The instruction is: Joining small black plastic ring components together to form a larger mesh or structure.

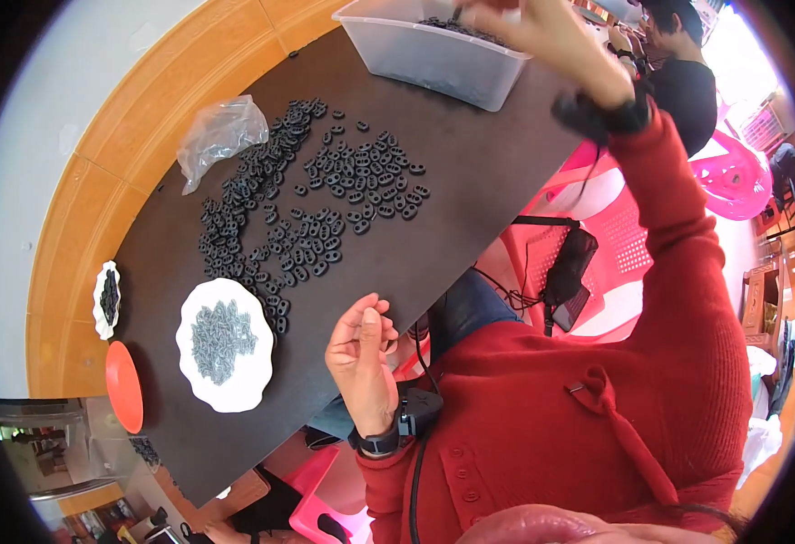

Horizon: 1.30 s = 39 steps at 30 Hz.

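Note:
My left hand (pixel 361 358) hovers at the near table edge, thumb and fingers curled together; whatever they may hold is too small to make out. My right hand (pixel 529 25) reaches over a translucent plastic bin (pixel 434 68) at the far end. Motion blurs it and the upper edge of the picture cuts it off, hiding its grip. Inside the bin lie many small black pieces (pixel 461 32). Loose black oval pieces with two holes (pixel 311 240) spread over the middle of the table. Left of my left hand stands a white scalloped plate (pixel 234 392) with small grey metallic parts (pixel 223 340).
A crumpled clear plastic bag (pixel 223 136) lies by the wooden panelling (pixel 80 218). Farther left are a small white dish (pixel 100 304) of black pieces and a red-orange plate (pixel 124 388). Pink chairs (pixel 588 249) stand beside the table. Another person (pixel 683 86) sits beyond my right arm.

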Available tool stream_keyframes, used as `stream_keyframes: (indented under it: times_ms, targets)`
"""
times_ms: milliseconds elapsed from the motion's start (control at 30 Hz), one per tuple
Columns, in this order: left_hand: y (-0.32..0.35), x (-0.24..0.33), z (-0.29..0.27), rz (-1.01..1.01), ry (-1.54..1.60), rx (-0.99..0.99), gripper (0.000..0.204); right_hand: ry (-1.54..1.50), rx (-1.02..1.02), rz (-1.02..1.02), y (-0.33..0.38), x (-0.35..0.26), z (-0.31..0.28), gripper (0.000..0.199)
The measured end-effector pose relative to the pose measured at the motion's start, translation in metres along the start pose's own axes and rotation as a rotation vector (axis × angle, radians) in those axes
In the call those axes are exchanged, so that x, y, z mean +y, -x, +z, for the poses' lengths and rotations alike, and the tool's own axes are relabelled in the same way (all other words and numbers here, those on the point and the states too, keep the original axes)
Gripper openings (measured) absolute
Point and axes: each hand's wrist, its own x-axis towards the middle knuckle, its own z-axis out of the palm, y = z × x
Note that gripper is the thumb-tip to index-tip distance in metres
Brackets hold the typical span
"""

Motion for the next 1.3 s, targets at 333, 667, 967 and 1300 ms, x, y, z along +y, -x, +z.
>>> stream_keyframes:
  times_ms: [333,667,967,1300]
  targets:
    - [-0.001,-0.011,-0.024,-0.003,0.050,0.026,0.026,0.058,-0.099,-0.108,-0.026,0.049,0.079,0.024]
    - [-0.005,-0.009,-0.049,0.021,0.030,0.012,0.025,-0.026,-0.887,0.028,0.079,-0.039,0.191,0.014]
    - [-0.010,-0.003,-0.073,0.024,0.117,-0.011,0.025,-0.032,-0.943,-0.003,0.068,-0.052,0.252,0.017]
    - [-0.013,-0.010,-0.090,0.127,0.140,-0.056,0.030,-0.140,-0.893,-0.087,0.058,-0.074,0.289,0.021]
